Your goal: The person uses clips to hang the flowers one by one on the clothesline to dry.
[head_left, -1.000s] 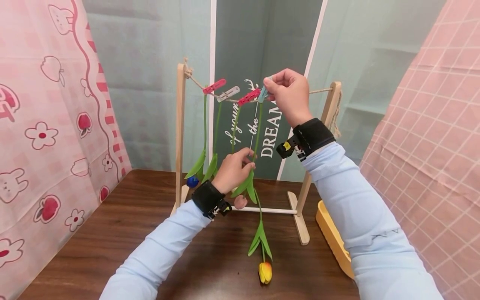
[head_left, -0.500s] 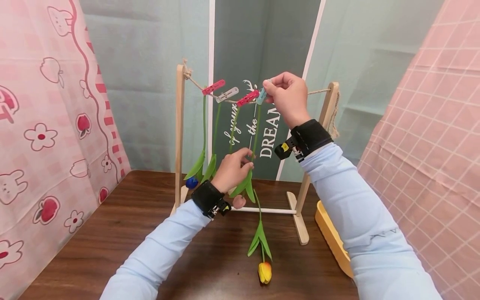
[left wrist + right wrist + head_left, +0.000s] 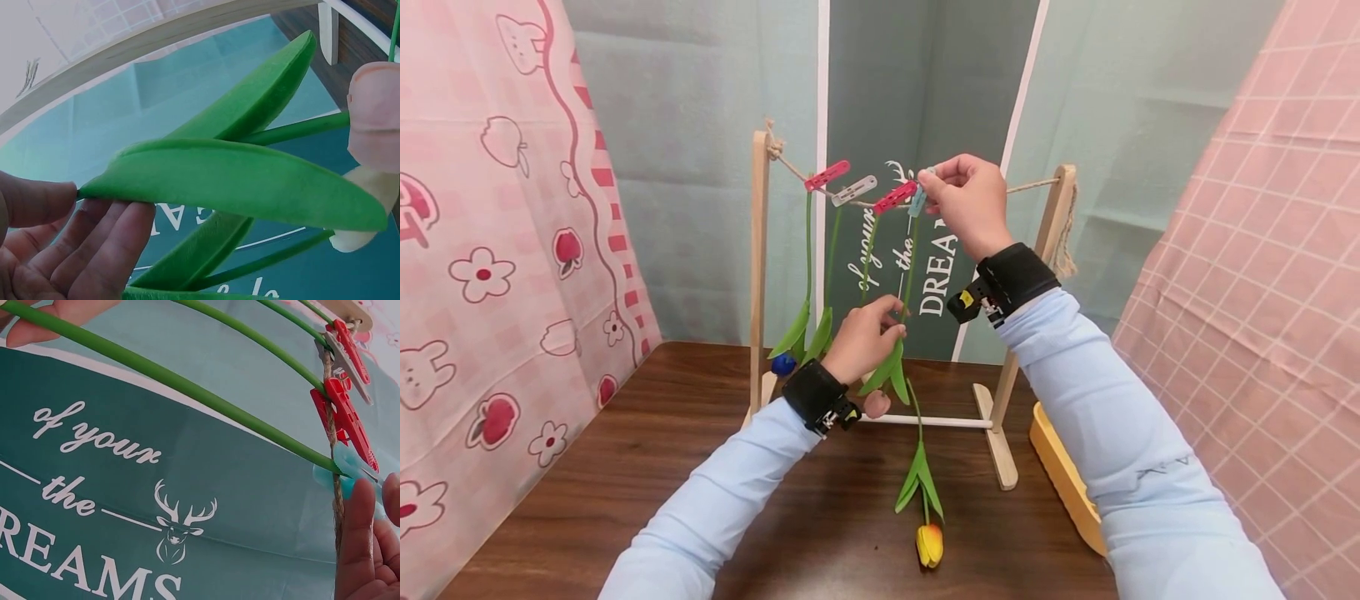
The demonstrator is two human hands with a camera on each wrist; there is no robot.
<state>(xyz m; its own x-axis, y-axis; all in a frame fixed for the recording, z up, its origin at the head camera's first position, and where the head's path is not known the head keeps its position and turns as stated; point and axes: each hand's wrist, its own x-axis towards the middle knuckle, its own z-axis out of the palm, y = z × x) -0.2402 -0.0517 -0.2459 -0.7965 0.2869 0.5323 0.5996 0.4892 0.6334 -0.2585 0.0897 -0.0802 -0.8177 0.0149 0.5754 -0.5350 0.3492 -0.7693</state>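
Observation:
My right hand [image 3: 966,200] pinches a light blue clothespin [image 3: 917,200] at the rope [image 3: 338,515]. In the right wrist view the clothespin's jaws sit over the rope and the end of a green stem [image 3: 206,397]. Lower down, my left hand [image 3: 867,337] pinches that same stem just above its leaves [image 3: 237,184]. The pink tulip head [image 3: 375,115] hangs upside down below them. To the left, a red clothespin [image 3: 895,197], a white clothespin [image 3: 855,191] and another red clothespin [image 3: 827,175] hold more stems on the rope. A blue tulip [image 3: 783,364] hangs at the far left.
A wooden frame [image 3: 760,267] carries the rope between two posts, with a white bar [image 3: 940,422] low across it. One yellow-orange tulip [image 3: 929,546] lies on the brown table [image 3: 760,533]. A yellow tray [image 3: 1063,475] stands at right, partly behind the right sleeve.
My right hand, with the light blue clothespin, has shifted slightly left and down, closer to the red clothespin beside it. The left hand stays nearly in place on the stem.

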